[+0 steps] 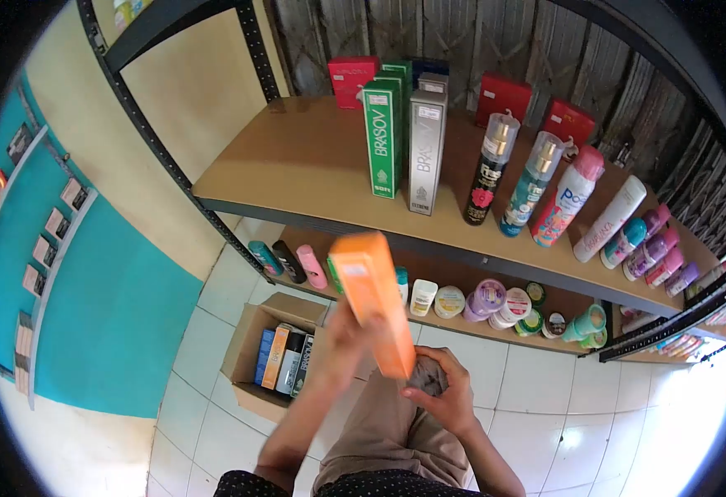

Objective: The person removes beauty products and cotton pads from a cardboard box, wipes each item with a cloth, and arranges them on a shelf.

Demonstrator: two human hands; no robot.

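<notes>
A tall orange box (369, 290), slightly blurred, is tilted in front of the shelf. My left hand (353, 335) is closed around its side, with the fingers partly hidden behind it. At the box's lower end my right hand (452, 391) is closed on a crumpled grey cloth (429, 374), near the box's bottom corner. An open cardboard box (243, 352) stands on the floor to the left. Inside it are an orange carton (275, 356), a dark carton (303, 366) and other upright packages.
On the upper shelf (272, 157) stand a green carton (382, 137), a silver carton (425, 153), red boxes (502, 99) and several spray bottles (491, 170). Jars and bottles line the lower shelf (350, 253). A black metal post (152, 137) rises at the left.
</notes>
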